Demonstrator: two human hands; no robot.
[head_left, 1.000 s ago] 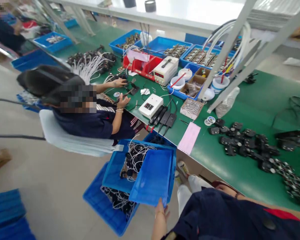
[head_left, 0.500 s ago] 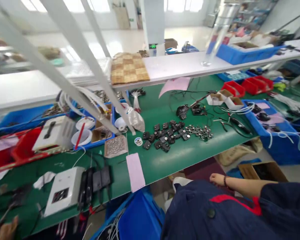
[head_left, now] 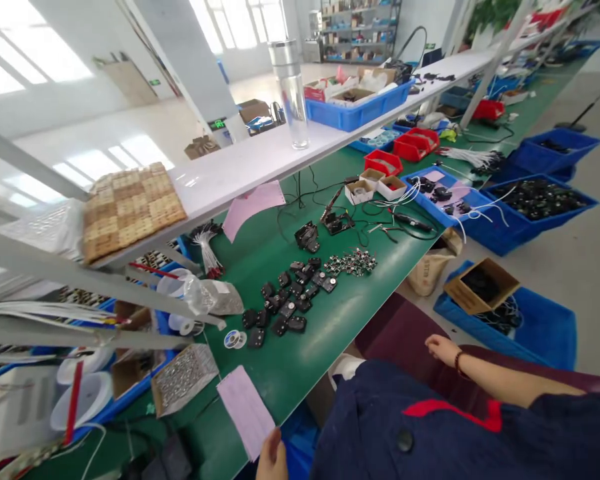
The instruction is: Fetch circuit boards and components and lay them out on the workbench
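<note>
My left hand (head_left: 271, 459) enters at the bottom, partly cut off by the frame. It is beside the lower end of a pink paper sheet (head_left: 246, 411) at the bench edge; whether it touches the sheet I cannot tell. Its visible fingers point up, loosely extended, and hold nothing I can see. Over the dark red seat (head_left: 403, 333), my right hand (head_left: 443, 350) hangs off the bench, empty, with fingers loosely bent and slightly apart. On the green bench lie several small black housings (head_left: 287, 303) and a pile of small metal parts (head_left: 353, 263).
A solder wire spool (head_left: 235, 339), a tray of small metal pieces (head_left: 185, 379) and a clear bag (head_left: 215, 295) lie to the left. A glass bottle (head_left: 294, 100) stands on the white shelf (head_left: 220, 180). Blue bins (head_left: 540, 200) and an open carton (head_left: 483, 285) are at the right.
The view has swung to the right, so the bench items shift left. A hand seen at the far lower left earlier is gone from there; my left hand is now at bottom centre.
</note>
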